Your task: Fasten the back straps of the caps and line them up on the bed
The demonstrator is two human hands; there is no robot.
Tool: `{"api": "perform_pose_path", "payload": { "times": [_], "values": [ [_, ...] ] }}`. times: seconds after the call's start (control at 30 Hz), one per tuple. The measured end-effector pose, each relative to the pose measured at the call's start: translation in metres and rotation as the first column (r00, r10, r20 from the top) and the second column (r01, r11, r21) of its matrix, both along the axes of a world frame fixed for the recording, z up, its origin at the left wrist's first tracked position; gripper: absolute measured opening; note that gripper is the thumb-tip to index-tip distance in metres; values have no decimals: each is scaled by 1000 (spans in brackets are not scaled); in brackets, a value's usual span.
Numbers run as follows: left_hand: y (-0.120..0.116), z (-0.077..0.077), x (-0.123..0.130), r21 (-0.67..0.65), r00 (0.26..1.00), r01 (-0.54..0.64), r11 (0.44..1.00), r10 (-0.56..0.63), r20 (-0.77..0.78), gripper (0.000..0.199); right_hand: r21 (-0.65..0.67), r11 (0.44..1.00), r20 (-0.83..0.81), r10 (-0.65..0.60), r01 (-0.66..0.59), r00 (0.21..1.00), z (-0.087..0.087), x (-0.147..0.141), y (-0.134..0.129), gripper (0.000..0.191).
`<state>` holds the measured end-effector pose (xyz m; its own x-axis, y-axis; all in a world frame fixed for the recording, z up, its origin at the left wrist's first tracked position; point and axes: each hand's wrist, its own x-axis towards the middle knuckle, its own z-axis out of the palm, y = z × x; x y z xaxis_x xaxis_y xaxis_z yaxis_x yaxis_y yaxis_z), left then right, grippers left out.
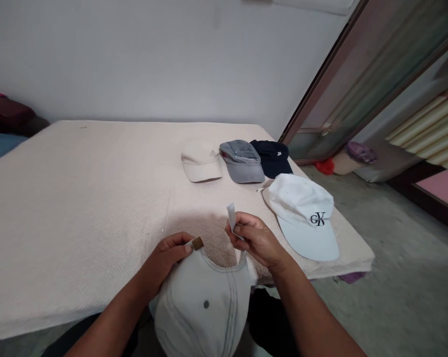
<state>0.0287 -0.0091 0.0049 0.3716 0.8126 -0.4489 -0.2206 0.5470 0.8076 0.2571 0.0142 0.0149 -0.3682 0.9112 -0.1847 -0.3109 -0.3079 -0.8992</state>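
Observation:
A pale cap (205, 307) with dark stitching hangs at the near edge of the covered table, its back opening facing up. My left hand (172, 253) grips the edge of that opening beside a brown buckle tab (197, 243), thumb and fingers closed. Between the thumb and fingers of my right hand (252, 235) is the cap's loose light strap (231, 216), its free end pointing up. Strap and buckle are apart. Nearest to my right hand lies a white cap (302, 203) with a dark monogram.
A cream cap (200, 161), a grey cap (242, 161) and a navy cap (272, 157) sit in a row on the table (79, 213). A wall (153, 59) stands behind it. Right of the table, a bin (352, 157) stands on the floor.

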Motion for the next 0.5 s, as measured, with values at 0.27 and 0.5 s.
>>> {"api": "perform_pose_path", "payload": {
  "times": [0.27,0.5],
  "values": [
    [0,10,8,-106,993,-54,993,64,98,15,10,980,39,200,-200,979,-2,-4,-3,21],
    [-3,2,8,-115,987,-56,992,72,145,16,-20,951,104,309,-309,945,-4,-8,-3,23]
  ]
}}
